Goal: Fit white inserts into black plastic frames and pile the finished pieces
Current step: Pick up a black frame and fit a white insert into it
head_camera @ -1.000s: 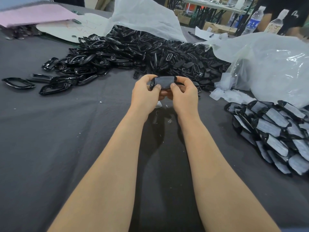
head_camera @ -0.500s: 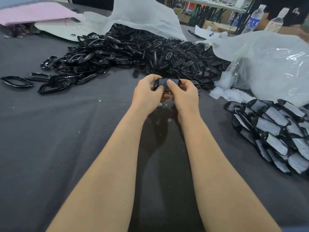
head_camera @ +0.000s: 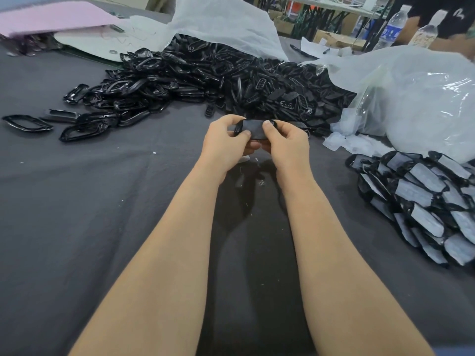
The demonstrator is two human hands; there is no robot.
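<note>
One black frame (head_camera: 253, 128) is pinched at its ends by left hand (head_camera: 226, 142) & right hand (head_camera: 288, 143); finished pieces (head_camera: 424, 201) are piled at 3 o'clock; whitish contents are seen in clear bag (head_camera: 424, 104) at 1 o'clock.

Black frames heap (head_camera: 218, 80); grey cloth (head_camera: 77, 214); pink sheet (head_camera: 51, 18); white-filled black pile (head_camera: 424, 201).

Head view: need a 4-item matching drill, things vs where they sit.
Things
1. held frame
2. finished pile
3. black frame heap
4. pink sheet

Places
A. far left corner
B. right side, stacked in rows
C. far centre, spilling from under the white bag
D. pinched between left hand and right hand

Pairs: 1-D; 2-B; 3-C; 4-A
</note>
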